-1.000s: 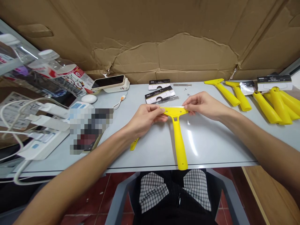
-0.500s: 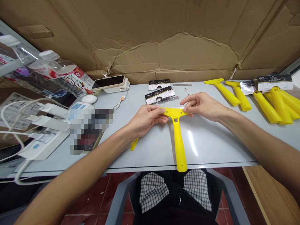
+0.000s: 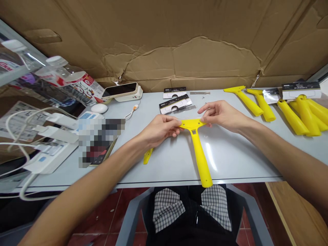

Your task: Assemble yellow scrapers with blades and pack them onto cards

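Left hand (image 3: 160, 127) holds the left end of the head of a yellow plastic scraper (image 3: 199, 153) in a narrow pinch. Right hand (image 3: 222, 116) seems to pinch the right end, contact hard to see. Scraper sits over the pale grey surface (image 3: 243, 160), handle angled toward the person, with a small yellow piece (image 3: 148, 156) and blade packs (image 3: 175, 103) nearby.

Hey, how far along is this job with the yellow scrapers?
Looks done: a heap of yellow plastic scrapers at the far right, beside a black-and-white card. In hand: one yellow plastic scraper, its head held by the left hand and right hand; whether a blade is fitted is hard to tell. Left: two black-and-white cardboard cards and a loose steel blade on the table.
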Demonstrator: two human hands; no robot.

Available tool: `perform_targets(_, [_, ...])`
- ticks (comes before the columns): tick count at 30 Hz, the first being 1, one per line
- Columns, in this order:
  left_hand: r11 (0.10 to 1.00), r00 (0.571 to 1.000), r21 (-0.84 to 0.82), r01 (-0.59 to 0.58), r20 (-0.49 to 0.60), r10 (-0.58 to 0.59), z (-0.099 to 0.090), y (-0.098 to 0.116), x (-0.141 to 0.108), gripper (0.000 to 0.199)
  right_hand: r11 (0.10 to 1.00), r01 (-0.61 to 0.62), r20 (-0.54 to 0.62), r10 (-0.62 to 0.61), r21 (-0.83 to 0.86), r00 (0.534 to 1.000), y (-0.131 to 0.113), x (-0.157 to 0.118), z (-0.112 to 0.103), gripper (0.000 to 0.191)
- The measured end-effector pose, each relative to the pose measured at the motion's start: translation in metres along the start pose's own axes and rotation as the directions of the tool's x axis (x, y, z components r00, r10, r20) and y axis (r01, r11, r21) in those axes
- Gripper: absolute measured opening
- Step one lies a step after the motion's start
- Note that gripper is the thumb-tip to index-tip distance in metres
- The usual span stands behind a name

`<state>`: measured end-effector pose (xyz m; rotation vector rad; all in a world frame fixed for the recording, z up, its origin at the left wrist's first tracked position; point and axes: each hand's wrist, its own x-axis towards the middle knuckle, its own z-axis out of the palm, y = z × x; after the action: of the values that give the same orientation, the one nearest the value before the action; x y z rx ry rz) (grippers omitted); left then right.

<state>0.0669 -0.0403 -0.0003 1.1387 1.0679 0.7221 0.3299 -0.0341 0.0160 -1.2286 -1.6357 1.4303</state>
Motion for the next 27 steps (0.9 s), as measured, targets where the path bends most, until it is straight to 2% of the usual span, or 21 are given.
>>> perform_targets(5, [0.999,0.999,0.04,-0.028,-0.034,0.029,0.002,0.001,-0.001,0.02,0.997,-0.007,0.043,0.01,-0.075,0.999,-0.001,0.001,-0.005,0.024])
perform_targets(8, [0.998,0.998,0.062,-0.017,-0.061,0.021,0.001,0.002,-0.001,0.019,0.953,0.065,-0.06,-0.087,-0.295,0.994,-0.004,0.003,-0.024,0.018])
perform_targets(9, [0.998,0.997,0.067,-0.015,-0.069,0.019,0.0,0.002,0.0,0.019,0.899,0.099,-0.109,-0.16,-0.427,0.981,-0.004,0.003,-0.032,0.016])
perform_targets(10, [0.997,0.997,0.072,-0.014,-0.076,0.02,-0.001,0.003,0.0,0.019,0.805,0.121,-0.136,-0.242,-0.581,0.961,-0.004,0.004,-0.04,0.013])
perform_targets(12, [0.997,0.996,0.079,-0.014,-0.083,0.021,-0.002,0.004,0.001,0.021,0.593,0.138,-0.096,-0.346,-0.793,0.933,-0.001,0.006,-0.053,0.011])
perform_targets(13, [0.997,0.996,0.082,-0.013,-0.086,0.02,-0.003,0.005,0.001,0.022,0.522,0.148,-0.054,-0.351,-0.84,0.935,0.001,0.007,-0.058,0.013])
perform_targets(15, [0.996,0.996,0.091,-0.003,-0.091,0.011,-0.003,0.007,0.0,0.024,0.447,0.189,0.042,-0.318,-0.874,0.947,0.007,0.01,-0.06,0.017])
perform_targets(19, [0.994,0.995,0.104,0.017,-0.103,-0.006,-0.001,0.01,-0.002,0.025,0.38,0.26,0.156,-0.281,-0.888,0.947,0.021,0.014,-0.05,0.02])
perform_targets(27, [0.993,0.993,0.113,0.021,-0.114,-0.008,0.004,0.012,-0.004,0.028,0.344,0.255,0.164,-0.272,-0.904,0.948,0.023,0.015,-0.038,0.025])
